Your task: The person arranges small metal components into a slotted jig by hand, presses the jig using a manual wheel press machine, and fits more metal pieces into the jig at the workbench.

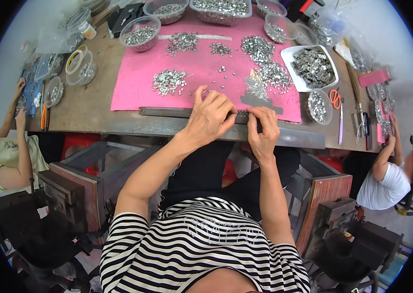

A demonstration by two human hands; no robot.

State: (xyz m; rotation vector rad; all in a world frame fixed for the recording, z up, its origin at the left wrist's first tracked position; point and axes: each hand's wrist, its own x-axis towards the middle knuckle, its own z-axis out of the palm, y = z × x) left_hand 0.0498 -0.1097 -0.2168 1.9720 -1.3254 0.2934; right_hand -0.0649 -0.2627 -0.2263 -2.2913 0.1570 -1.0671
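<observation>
A long dark metal bar (165, 112) lies along the near edge of the pink mat (128, 93). My left hand (210, 115) bends over its middle, fingertips curled down at the bar. Close on the right, my right hand (263, 129) has thumb and fingers drawn together at the bar's right part. Whatever small piece either hand pinches is too small or hidden to make out. Beyond the left hand sits a pile of small silver metal pieces (169, 82). Thin metal pins (256, 88) lie heaped beyond the right hand, beside flat grey strips (260, 101).
More metal pieces (257, 48) are heaped farther back. A white tray (334, 73) of dark metal parts, a clear tub (329, 115) and orange scissors (335, 99) stand right. Clear bowls (140, 34) line the back. Co-workers' hands (20, 115) work at left and right.
</observation>
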